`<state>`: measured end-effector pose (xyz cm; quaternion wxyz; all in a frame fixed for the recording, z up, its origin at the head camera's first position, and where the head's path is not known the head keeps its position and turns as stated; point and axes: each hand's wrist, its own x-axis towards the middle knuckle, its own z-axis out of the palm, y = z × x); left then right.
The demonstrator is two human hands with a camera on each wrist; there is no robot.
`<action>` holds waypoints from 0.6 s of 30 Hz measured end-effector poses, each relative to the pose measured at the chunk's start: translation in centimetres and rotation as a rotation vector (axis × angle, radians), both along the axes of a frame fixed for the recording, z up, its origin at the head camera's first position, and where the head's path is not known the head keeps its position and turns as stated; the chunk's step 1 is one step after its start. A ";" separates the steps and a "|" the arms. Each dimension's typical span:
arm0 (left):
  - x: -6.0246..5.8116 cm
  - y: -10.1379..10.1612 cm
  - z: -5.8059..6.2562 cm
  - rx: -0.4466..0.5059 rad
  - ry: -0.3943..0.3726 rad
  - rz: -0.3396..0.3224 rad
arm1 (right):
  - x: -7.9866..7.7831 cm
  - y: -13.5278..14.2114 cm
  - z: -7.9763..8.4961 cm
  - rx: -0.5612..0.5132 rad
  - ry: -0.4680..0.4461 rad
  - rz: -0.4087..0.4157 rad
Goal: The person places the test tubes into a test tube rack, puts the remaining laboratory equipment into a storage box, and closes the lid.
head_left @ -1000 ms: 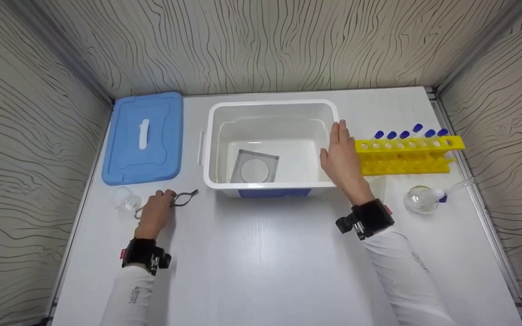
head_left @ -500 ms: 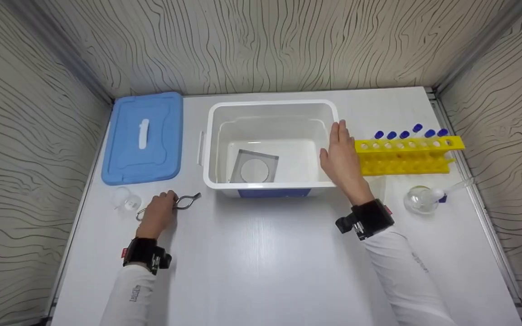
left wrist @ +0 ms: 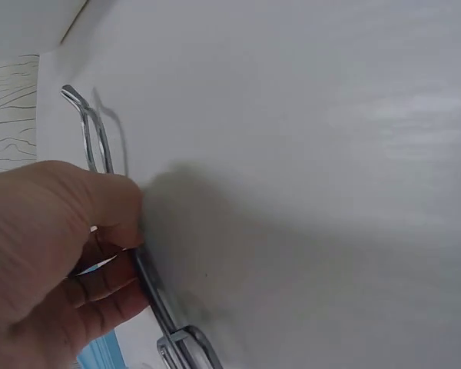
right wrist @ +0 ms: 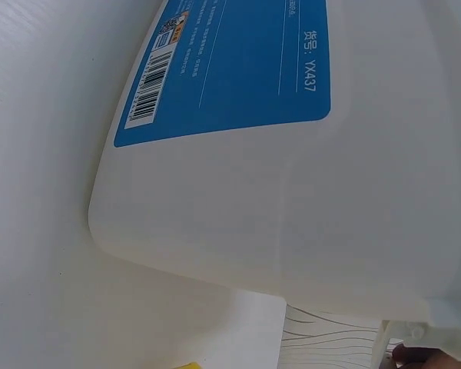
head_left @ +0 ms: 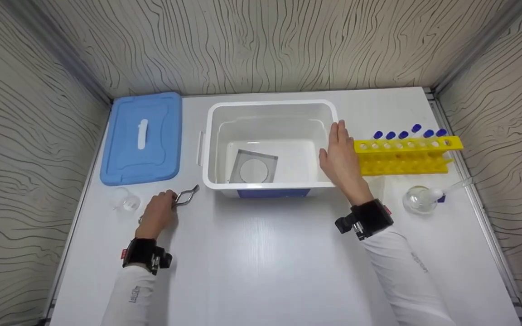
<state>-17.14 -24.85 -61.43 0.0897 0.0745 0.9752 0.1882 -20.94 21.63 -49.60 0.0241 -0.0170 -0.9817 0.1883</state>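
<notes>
My left hand (head_left: pixel 157 212) pinches metal crucible tongs (left wrist: pixel 155 289) near their middle, low over the white table. Their bent tips point away toward the bin; the looped handles show at the bottom of the left wrist view. With straight fingers, my right hand (head_left: pixel 342 163) rests on the right rim of the white plastic bin (head_left: pixel 270 185). In the right wrist view, only bits of its fingers (right wrist: pixel 415 355) show by the bin's handle. Inside the bin lies a grey square wire gauze (head_left: pixel 243 158) with a white round centre.
A blue lid (head_left: pixel 161 154) with a white handle lies at left. Small clear glassware (head_left: pixel 131 203) sits beside the left hand. On the right stand a yellow rack (head_left: pixel 403 168) holding several blue-capped tubes (head_left: pixel 403 135) and a glass flask (head_left: pixel 417 201), with a clear dropper over it.
The tongs have turned in my left hand, their tips swinging down slightly and then up toward the bin's corner. My right hand and the bin have stayed in place.
</notes>
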 end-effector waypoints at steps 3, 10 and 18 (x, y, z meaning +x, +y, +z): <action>-0.2 0.1 0.2 0.013 -0.028 0.005 | 0.0 0.0 0.0 -0.004 -0.010 -0.008; -0.7 0.2 0.7 0.041 -0.053 0.024 | -0.1 -0.1 0.0 -0.011 -0.026 -0.003; -1.7 0.7 2.1 0.095 -0.089 0.082 | -0.1 0.0 0.2 -0.016 -0.046 -0.014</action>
